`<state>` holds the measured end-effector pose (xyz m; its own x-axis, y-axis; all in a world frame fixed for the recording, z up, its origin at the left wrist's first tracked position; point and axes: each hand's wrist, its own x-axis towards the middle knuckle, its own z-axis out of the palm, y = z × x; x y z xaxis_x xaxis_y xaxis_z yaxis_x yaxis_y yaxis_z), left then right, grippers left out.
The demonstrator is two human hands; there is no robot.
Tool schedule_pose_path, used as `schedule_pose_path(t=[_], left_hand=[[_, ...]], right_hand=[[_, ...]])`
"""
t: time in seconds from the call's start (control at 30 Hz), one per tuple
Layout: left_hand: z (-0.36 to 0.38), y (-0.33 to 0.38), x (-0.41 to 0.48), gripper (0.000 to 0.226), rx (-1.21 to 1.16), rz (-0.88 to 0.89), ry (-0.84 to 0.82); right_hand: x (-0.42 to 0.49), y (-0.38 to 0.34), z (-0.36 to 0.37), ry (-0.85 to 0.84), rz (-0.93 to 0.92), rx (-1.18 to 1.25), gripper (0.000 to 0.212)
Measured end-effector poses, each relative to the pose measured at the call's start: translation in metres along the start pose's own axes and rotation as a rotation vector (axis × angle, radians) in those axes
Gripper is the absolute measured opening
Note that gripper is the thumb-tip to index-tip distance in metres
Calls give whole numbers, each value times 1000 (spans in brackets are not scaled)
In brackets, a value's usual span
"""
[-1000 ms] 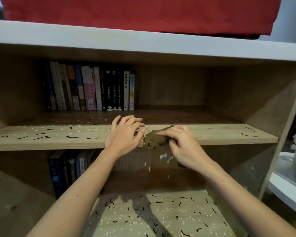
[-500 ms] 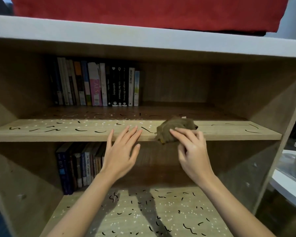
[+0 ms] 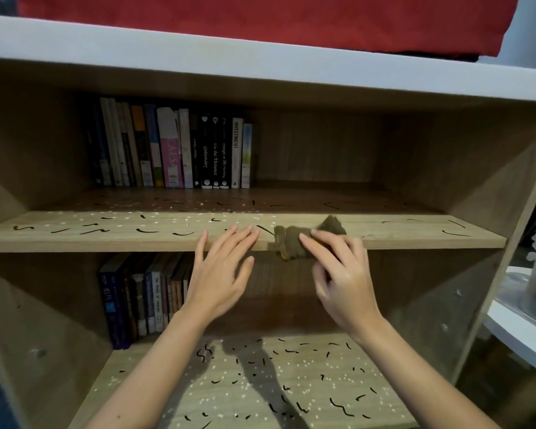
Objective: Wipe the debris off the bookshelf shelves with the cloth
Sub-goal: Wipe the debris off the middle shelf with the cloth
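**A:** Where's the cloth?

**B:** The cloth (image 3: 294, 243) is bunched at the front lip of the middle shelf (image 3: 75, 241), right of centre, and part of it hangs over the edge. The right hand (image 3: 341, 274) has its fingers laid nearly straight across the top, pressing it down. The thumb sits below the lip; can't tell if it pinches.

**A:** Left?

**B:** The left hand (image 3: 220, 274) is spread wide and holds nothing. Its fingertips are at the lip, just beside the cloth. My read: it's a stop or catcher where the sweep leaves the edge.

**A:** Progress?

**B:** Early, I'd say. Debris (image 3: 181, 234) (black strands, white specks) covers the middle shelf left of the cloth, with a few strands to the right. The lower shelf (image 3: 174, 376) is littered too. The books (image 3: 171, 150) stand at the back left, so strokes likely have to pull forward, toward the lip.
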<state>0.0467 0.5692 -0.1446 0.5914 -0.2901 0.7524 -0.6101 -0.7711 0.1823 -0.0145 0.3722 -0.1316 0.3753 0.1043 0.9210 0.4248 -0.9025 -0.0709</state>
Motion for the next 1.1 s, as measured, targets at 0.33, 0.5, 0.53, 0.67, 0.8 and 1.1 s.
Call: schedule_pose_path(t=[0.33, 0.5, 0.53, 0.67, 0.8, 1.1], left_hand=[[-5, 4, 0, 57, 35, -23, -41], [-12, 2, 0, 52, 24, -8, -71], [-14, 1, -1, 52, -2, 0, -70], [-23, -13, 1, 47, -72, -23, -19], [-35, -31, 31, 39, -15, -57, -7], [-44, -63, 61, 55, 163, -171, -126]], right_hand=[[-5, 4, -3, -240, 59, 75, 42], [-9, 2, -4, -238, 82, 112, 46], [-3, 1, -5, -226, 83, 119, 44], [31, -7, -7, -158, 34, 152, 40], [88, -12, 7, -229, 127, 137, 39], [145, 19, 89, -761, 364, 44, 41]])
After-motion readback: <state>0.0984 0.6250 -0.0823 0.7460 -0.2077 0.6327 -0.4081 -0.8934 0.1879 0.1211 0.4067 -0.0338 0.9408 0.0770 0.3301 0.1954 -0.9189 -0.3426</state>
